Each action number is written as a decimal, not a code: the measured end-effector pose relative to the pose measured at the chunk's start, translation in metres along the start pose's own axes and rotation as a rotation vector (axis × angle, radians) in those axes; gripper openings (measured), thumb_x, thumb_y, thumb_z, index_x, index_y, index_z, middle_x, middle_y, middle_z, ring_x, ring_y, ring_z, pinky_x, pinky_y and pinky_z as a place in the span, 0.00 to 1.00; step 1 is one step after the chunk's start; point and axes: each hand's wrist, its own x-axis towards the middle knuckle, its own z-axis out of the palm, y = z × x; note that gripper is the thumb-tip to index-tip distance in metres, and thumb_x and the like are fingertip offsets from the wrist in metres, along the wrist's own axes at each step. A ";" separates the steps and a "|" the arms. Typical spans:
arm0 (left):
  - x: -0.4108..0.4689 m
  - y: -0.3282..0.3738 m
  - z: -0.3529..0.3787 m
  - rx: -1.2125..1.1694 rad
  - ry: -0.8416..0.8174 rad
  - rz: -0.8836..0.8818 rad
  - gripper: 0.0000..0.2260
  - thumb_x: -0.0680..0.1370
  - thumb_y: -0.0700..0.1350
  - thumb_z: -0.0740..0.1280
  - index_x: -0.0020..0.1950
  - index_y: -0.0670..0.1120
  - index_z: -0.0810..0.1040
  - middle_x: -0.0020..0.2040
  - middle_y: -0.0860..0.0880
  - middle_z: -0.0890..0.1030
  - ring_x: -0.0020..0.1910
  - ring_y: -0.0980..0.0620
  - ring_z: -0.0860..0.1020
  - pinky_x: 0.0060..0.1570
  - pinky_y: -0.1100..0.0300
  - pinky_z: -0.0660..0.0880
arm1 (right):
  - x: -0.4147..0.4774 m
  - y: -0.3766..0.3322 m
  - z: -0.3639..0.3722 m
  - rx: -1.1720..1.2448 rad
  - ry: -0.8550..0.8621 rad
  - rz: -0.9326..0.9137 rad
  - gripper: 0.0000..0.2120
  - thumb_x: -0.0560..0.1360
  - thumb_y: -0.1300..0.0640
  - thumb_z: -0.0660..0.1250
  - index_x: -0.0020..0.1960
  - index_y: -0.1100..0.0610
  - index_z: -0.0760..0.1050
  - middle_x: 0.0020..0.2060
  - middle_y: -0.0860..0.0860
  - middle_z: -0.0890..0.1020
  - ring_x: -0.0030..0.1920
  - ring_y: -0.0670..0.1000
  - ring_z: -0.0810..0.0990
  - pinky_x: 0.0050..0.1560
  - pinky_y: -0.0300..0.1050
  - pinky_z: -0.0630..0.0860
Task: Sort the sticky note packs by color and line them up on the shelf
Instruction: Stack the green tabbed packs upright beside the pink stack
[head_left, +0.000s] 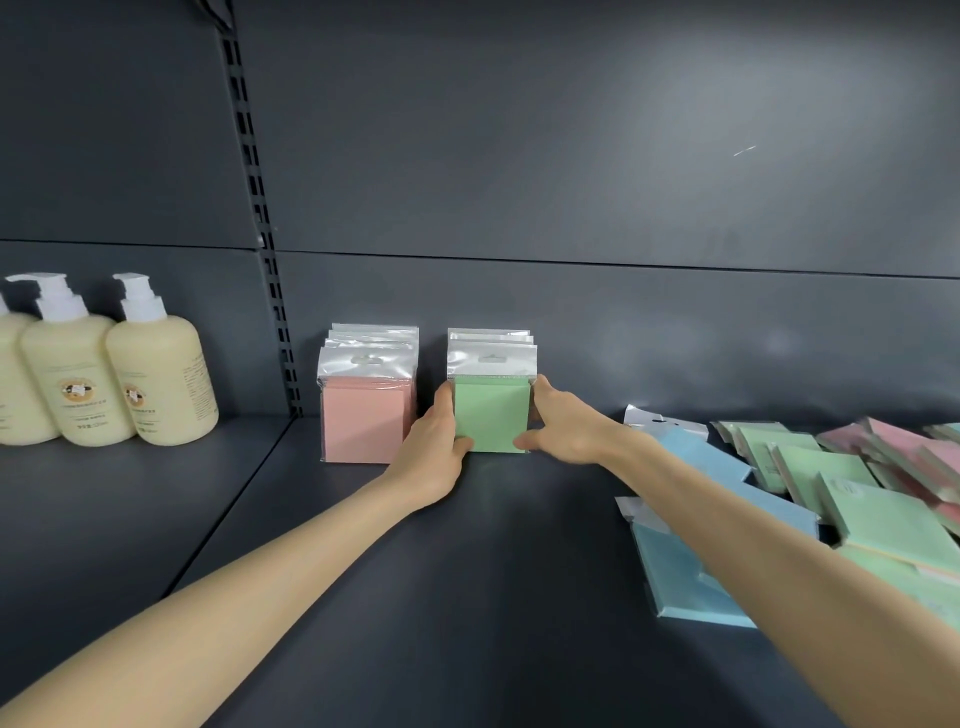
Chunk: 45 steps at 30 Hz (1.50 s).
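Fingers of the left hand and right hand grip the two side edges of the front green pack, upright on the shelf at the head of its green row. Just left of that pack stands the pink row; well right of it lies a loose heap of blue, green and pink packs.

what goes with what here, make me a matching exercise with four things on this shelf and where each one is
1 pink packs
2 green packs
3 blue packs
4 pump bottles

A lying flat at the right
B gripped between left hand and right hand
C far left, past the slotted upright
D standing untouched, left of the green packs

Pairs: 1-D, 2-B, 3-A, 4-C
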 end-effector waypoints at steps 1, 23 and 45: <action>0.000 0.000 0.000 0.003 0.002 -0.003 0.27 0.79 0.36 0.60 0.74 0.45 0.53 0.67 0.44 0.71 0.64 0.45 0.71 0.56 0.62 0.64 | 0.001 0.000 0.001 0.006 0.004 0.003 0.27 0.73 0.61 0.67 0.67 0.59 0.58 0.59 0.56 0.77 0.58 0.56 0.77 0.60 0.50 0.73; -0.002 0.010 -0.008 0.074 0.052 -0.049 0.12 0.82 0.40 0.57 0.64 0.38 0.65 0.59 0.41 0.75 0.56 0.44 0.74 0.49 0.60 0.66 | -0.004 -0.006 -0.005 0.006 0.055 0.057 0.25 0.71 0.56 0.70 0.63 0.61 0.62 0.53 0.56 0.78 0.51 0.56 0.78 0.51 0.48 0.75; -0.043 0.016 -0.048 0.273 0.265 0.072 0.17 0.77 0.42 0.66 0.66 0.45 0.70 0.61 0.48 0.72 0.58 0.47 0.72 0.56 0.55 0.70 | -0.037 -0.026 -0.007 -0.112 0.408 -0.196 0.30 0.71 0.54 0.71 0.69 0.57 0.64 0.67 0.51 0.62 0.65 0.54 0.60 0.61 0.48 0.70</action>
